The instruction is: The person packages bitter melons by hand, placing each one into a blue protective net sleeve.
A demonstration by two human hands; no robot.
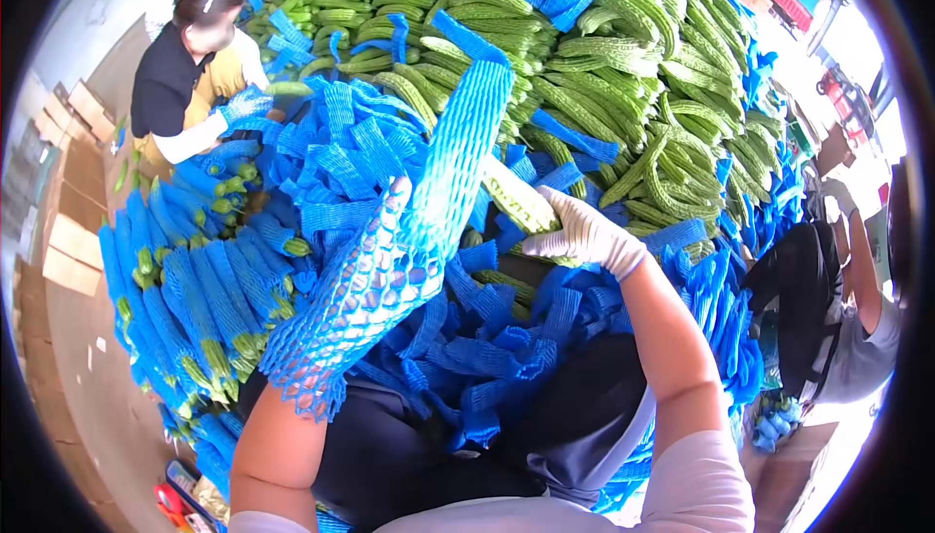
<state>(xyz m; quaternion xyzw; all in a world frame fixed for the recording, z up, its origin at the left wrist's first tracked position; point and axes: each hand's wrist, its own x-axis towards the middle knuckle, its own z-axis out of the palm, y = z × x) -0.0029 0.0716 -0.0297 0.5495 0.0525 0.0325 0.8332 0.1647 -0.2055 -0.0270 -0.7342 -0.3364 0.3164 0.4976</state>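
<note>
A stretched blue foam net sleeve (467, 129) covers my left hand (375, 265) and wrist, its narrow end standing up past the fingers. Through the mesh I see a pale glove, with the thumb at the upper edge and the other fingers partly hidden. My right hand (589, 236), in a white glove, grips a pale green bitter melon (516, 197) by its near end. The far end of this melon points up and left, meeting the sleeve's edge in this view. Loose blue net sleeves (477, 367) lie below both hands, over my lap.
A large heap of bare bitter melons (614, 75) rises ahead. Netted melons (195, 290) are stacked at left. A co-worker (190, 75) with blue gloves works at upper left; another person (847, 309) sits at right. Cardboard boxes (73, 241) line the left floor.
</note>
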